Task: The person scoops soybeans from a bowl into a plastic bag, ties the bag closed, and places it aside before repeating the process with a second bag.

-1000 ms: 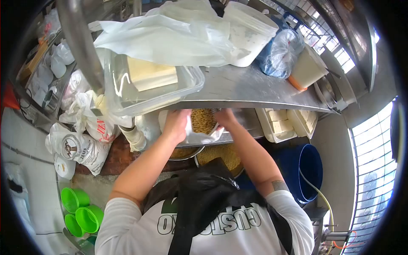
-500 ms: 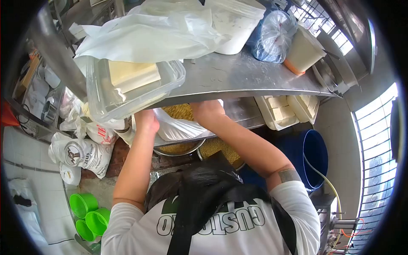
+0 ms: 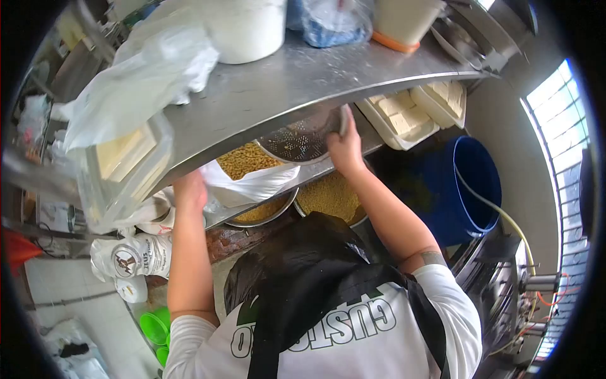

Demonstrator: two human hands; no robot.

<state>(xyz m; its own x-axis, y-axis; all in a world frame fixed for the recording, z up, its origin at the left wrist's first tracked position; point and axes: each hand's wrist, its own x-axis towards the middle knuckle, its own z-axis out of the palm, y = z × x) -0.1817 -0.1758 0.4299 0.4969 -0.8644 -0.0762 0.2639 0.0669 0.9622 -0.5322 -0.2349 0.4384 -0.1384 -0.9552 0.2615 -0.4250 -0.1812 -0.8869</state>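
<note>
My right hand (image 3: 346, 148) is closed on the rim of a perforated metal colander (image 3: 297, 140), which is tilted under the upper steel shelf. Just left of the colander, yellow beans (image 3: 245, 162) lie in a white plastic bag (image 3: 255, 188) on the lower shelf. At the bag's left side is my left hand (image 3: 190, 191); the shelf edge hides its fingers and motion blurs it. Below, two metal bowls hold yellow grains: one bowl (image 3: 268, 220) under the bag, the other bowl (image 3: 360, 218) to its right.
The steel shelf (image 3: 271, 88) overhangs my hands, carrying a clear plastic tub (image 3: 164, 148) with a pale block and a white bucket (image 3: 246, 31). White trays (image 3: 410, 140) of pale blocks sit to the right. A blue barrel (image 3: 489, 189) stands beyond my right arm.
The colander has come into view in my right hand, which has moved right and away from the bag. My left hand has shifted left. The whole view has turned and shifted.
</note>
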